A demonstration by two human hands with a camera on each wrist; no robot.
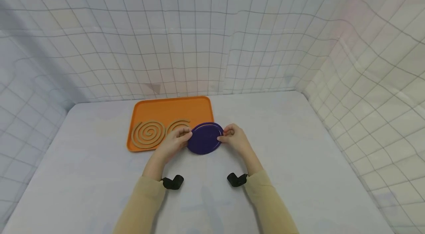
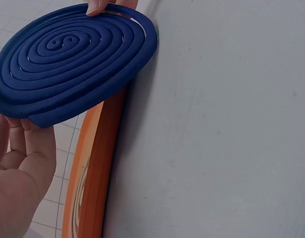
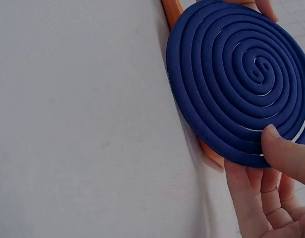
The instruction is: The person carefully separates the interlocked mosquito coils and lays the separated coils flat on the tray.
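A dark blue double mosquito coil [image 1: 204,139], its two spirals nested into one flat disc, is held tilted above the front right corner of the orange tray [image 1: 172,107]. My left hand [image 1: 175,141] grips its left edge. On the opposite edge my right hand [image 1: 236,139] pinches it, the thumb lying on top and the fingers underneath. Both spiral centres of the blue coil [image 3: 216,74] show in the right wrist view, with thin gaps between some of its outer turns. Two tan coils [image 1: 149,133] lie in the tray, the right one partly hidden by my left hand.
The tray's raised orange rim [image 2: 96,168] runs just below the blue coil. A white cloth [image 1: 299,145] covers the table, and gridded white curtains [image 1: 199,34] hang at the back and both sides.
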